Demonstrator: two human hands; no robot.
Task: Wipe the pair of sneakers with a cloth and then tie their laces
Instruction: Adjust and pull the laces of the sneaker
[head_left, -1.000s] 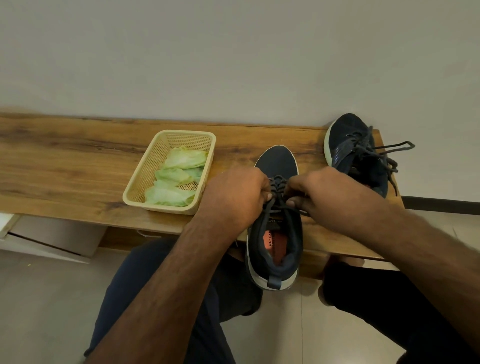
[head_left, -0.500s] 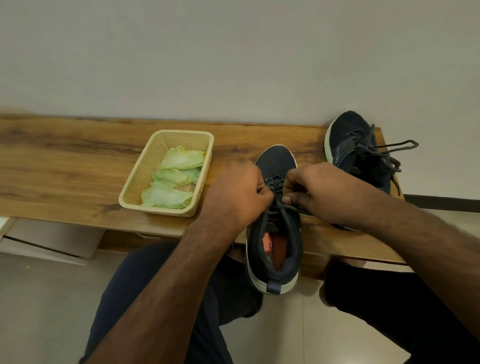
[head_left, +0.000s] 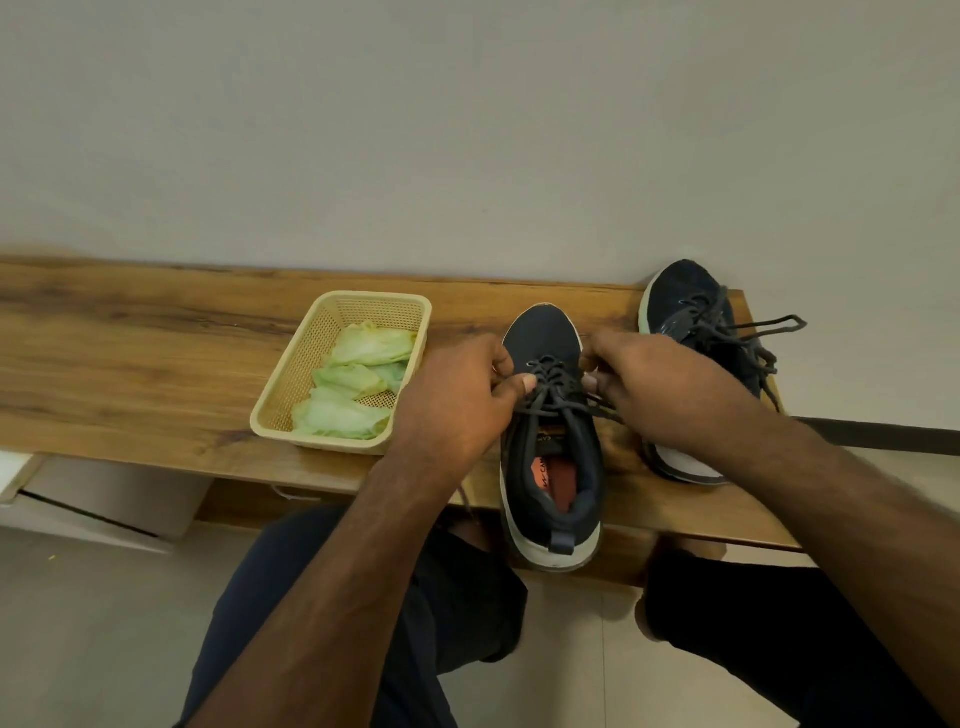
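Both hands shifted toeward along dark lace (head_left: 550, 379). Left hand (head_left: 457, 400), right hand (head_left: 649, 389) pinch lace ends (tension for knot); navy mesh sneaker (head_left: 550, 441) on wooden bench (head_left: 156, 364), heel overhanging edge.

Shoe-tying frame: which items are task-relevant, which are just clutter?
In play:
- near sneaker
- its laces, pinched by left hand and right hand
- far sneaker, loops already showing
- green cloths

Lying about:
- yellow basket holding the cloths
- wooden bench
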